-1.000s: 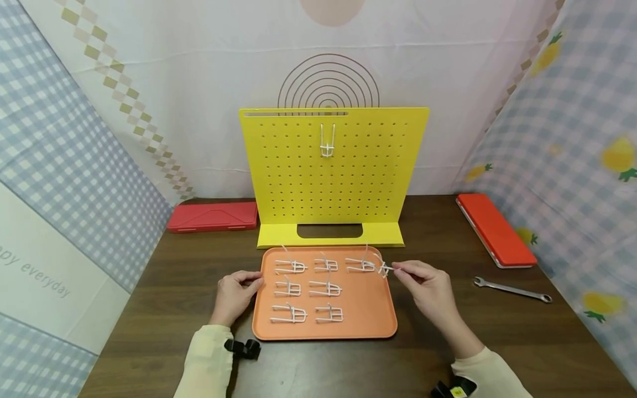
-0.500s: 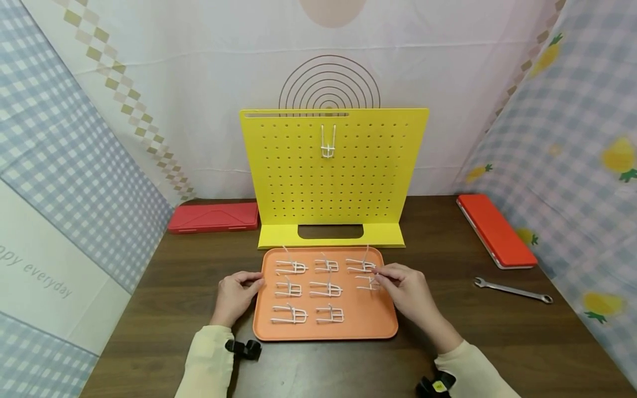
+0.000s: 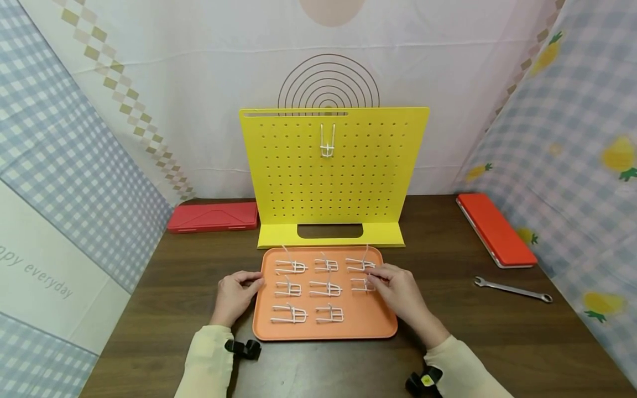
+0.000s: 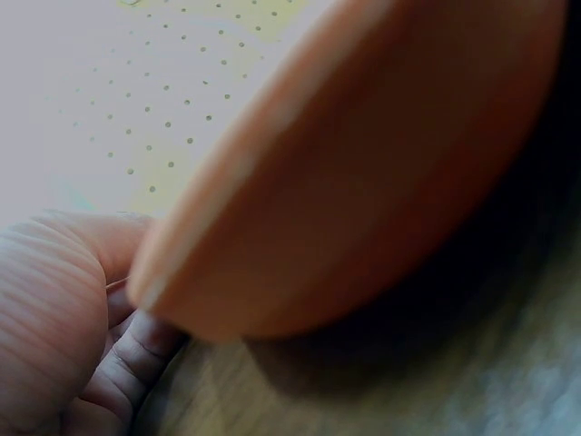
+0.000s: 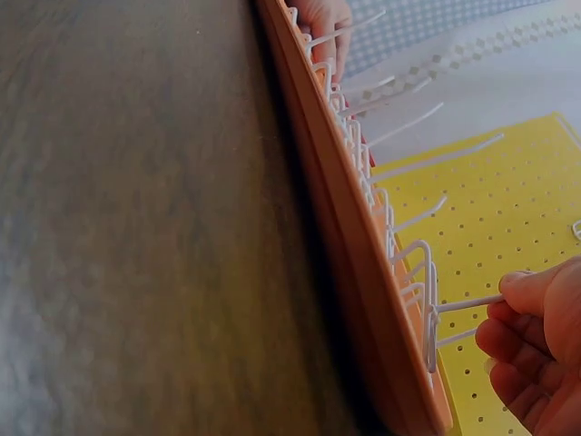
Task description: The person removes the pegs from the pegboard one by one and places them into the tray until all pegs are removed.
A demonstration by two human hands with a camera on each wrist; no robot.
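Observation:
My right hand pinches the prong of a white wire pegboard hook between thumb and forefinger, over the right part of an orange tray. In the right wrist view the hook's double-pronged frame stands at the tray's edge. My left hand grips the tray's left rim, thumb above and fingers lower down, as the left wrist view shows. Several more white hooks lie on the tray in rows, among them a hook at the front left. A yellow pegboard stands behind, with one hook hanging near its top middle.
On the dark wooden table, a red case lies left of the pegboard. An orange-red case and a combination wrench lie to the right. Patterned cloth hangs behind and at both sides.
My right hand has brought the hook from beyond the tray's right edge leftward and down, into the middle row of hooks. My left hand keeps its place on the rim.

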